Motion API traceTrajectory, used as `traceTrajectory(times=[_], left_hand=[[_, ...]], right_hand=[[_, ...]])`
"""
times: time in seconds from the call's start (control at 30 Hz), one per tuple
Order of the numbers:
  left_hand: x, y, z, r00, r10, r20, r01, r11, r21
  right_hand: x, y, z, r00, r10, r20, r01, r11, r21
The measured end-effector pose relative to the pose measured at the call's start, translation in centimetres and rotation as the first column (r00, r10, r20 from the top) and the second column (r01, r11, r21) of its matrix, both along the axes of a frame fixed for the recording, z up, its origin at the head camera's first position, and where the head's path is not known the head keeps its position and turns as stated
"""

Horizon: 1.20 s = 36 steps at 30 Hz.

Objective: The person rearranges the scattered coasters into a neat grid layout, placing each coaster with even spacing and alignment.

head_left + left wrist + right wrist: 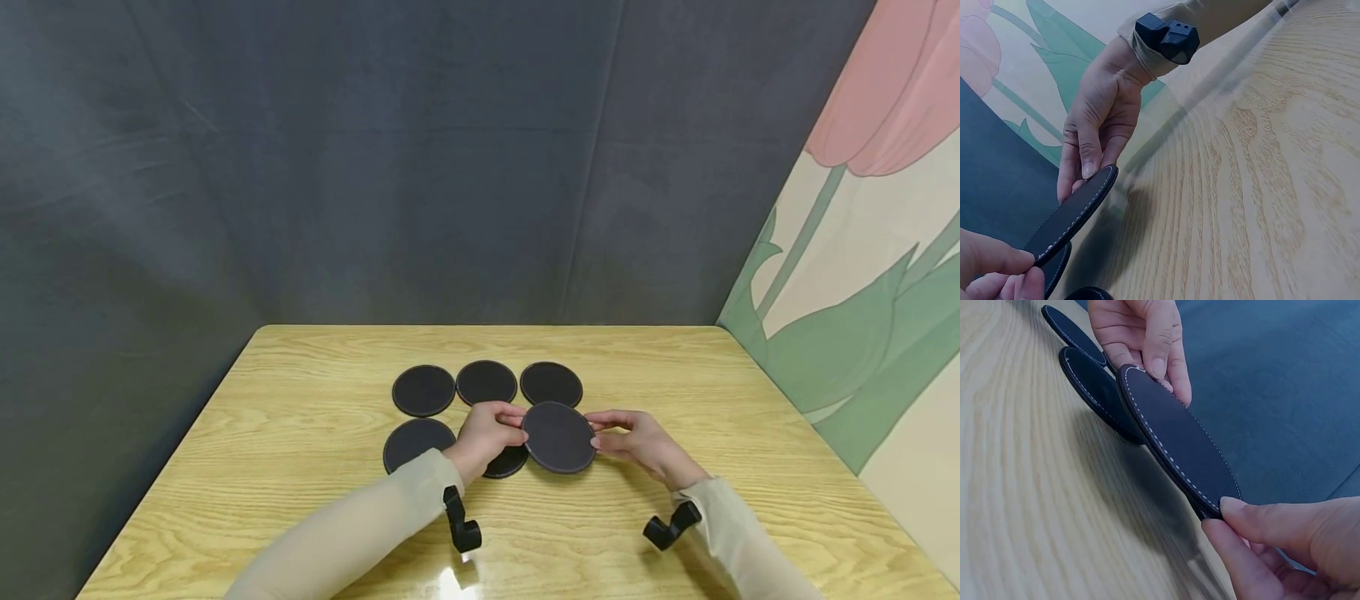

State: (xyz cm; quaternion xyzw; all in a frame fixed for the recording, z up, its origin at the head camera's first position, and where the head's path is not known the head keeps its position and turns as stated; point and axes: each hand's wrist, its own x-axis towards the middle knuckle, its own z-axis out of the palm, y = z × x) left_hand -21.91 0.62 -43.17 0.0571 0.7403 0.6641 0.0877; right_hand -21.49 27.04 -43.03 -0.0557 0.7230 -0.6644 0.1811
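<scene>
A round black coaster (559, 438) with white stitching round its edge is held tilted, raised off the table, between both hands. At its left edge, my left hand (483, 437) pinches it between thumb and fingers. My right hand (651, 448) pinches the opposite edge; in the right wrist view the thumb (1241, 512) lies on the upper face with fingers beneath. Partly covered by my left hand lies another coaster (507, 463). One more coaster (417, 442) is left of it, overlapped by my left hand and sleeve.
Behind, three matching coasters form a row: left (423, 391), middle (487, 382) and right (551, 383). All lie flat on the wood-grain table (300, 467). A dark curtain (435, 167) hangs behind the table, and a tulip-patterned wall (862, 275) stands at the right.
</scene>
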Motion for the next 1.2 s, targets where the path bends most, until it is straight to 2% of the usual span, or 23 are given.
traceTrajectory(times=[0.6, 0.93, 1.2], left_hand=[[0.0, 2.0, -1.0, 1.000, 0.023, 0.014, -0.024, 1.000, 0.017], [-0.1, 2.2, -1.1, 1.000, 0.021, -0.005, -0.021, 0.998, -0.052], [0.0, 2.3, -1.3, 0.999, 0.003, -0.041, -0.009, 0.991, -0.136]], right_hand=[[0.0, 1.0, 0.1, 1.000, -0.030, -0.007, 0.030, 0.997, 0.075], [-0.1, 1.4, -0.3, 1.000, -0.006, -0.012, 0.007, 0.997, 0.074], [-0.4, 1.2, -0.5, 0.999, -0.047, 0.006, 0.046, 0.992, 0.119]])
